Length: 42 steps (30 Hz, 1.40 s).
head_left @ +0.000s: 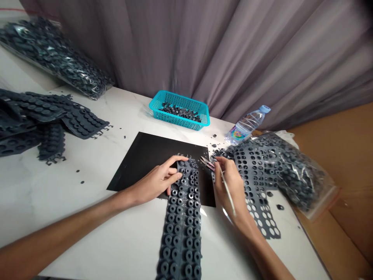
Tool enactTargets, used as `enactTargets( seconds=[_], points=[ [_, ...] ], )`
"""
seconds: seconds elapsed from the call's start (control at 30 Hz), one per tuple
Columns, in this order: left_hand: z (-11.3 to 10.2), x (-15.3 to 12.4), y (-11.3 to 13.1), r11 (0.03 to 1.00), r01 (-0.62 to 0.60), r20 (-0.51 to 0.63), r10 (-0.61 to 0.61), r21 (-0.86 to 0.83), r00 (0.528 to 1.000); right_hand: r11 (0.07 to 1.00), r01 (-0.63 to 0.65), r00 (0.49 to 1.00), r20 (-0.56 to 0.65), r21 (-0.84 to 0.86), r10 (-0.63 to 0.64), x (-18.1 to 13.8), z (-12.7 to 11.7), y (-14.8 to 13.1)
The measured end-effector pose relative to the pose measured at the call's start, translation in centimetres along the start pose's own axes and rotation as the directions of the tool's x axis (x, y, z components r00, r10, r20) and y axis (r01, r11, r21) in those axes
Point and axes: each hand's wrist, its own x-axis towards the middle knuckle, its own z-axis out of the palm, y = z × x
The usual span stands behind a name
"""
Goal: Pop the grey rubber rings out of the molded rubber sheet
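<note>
A long dark grey rubber strip (181,217) with rows of ring-shaped pieces runs from the front edge of the table onto a black mat (140,159). My left hand (161,177) grips the strip's far end by its left edge, thumb on top. In my right hand (230,182) is a pair of metal tweezers (207,163), pointing left with the tips apart, just right of the strip and touching no piece. Part of the tweezers is hidden by my fingers. Beside my right hand lie punched-out rubber sheets (259,182) full of round holes.
A turquoise basket (180,122) at the back holds small dark pieces. A water bottle (246,124) leans beside a bag of dark pieces (303,175) on the right. Rubber strips (83,120) are piled at left, below another filled bag (55,58). Tiny scraps dot the white table (96,229).
</note>
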Motion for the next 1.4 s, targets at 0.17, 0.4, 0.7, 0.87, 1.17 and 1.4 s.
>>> enactTargets(
  seconds=[0.17, 0.4, 0.7, 0.87, 1.17, 1.4],
  points=[
    [-0.1, -0.2, -0.4, 0.998, -0.005, 0.011, 0.006, -0.064, 1.0, 0.996, 0.014, 1.0, 0.019, -0.086, -0.013, 0.7, -1.6, 3.1],
    [0.1, -0.1, -0.9, 0.991, 0.015, -0.025, -0.019, -0.135, 1.0, 0.969, 0.055, 0.983, 0.159, 0.241, -0.095, 0.1, -0.3, -1.1],
    [0.2, -0.1, -0.1, 0.991, -0.037, -0.036, 0.033, -0.126, 0.999, 0.882, 0.339, 0.901, 0.159, 0.328, -0.405, -0.6, 0.3, -2.5],
    [-0.2, -0.3, 0.1, 0.967, -0.112, -0.108, 0.14, 0.227, 0.984, 0.858, 0.402, 0.879, 0.13, 0.32, -0.459, -0.7, 0.5, -2.6],
    [0.6, 0.8, -0.5, 0.98, -0.186, -0.261, 0.197, 0.064, 0.945, 0.888, 0.31, 0.91, 0.162, 0.34, -0.381, -0.8, 0.5, -3.0],
    [0.8, 1.0, -1.0, 0.983, -0.182, -0.284, 0.17, -0.014, 0.944, 0.877, 0.357, 0.89, 0.166, 0.322, -0.424, -0.6, 0.8, -3.2]
  ],
)
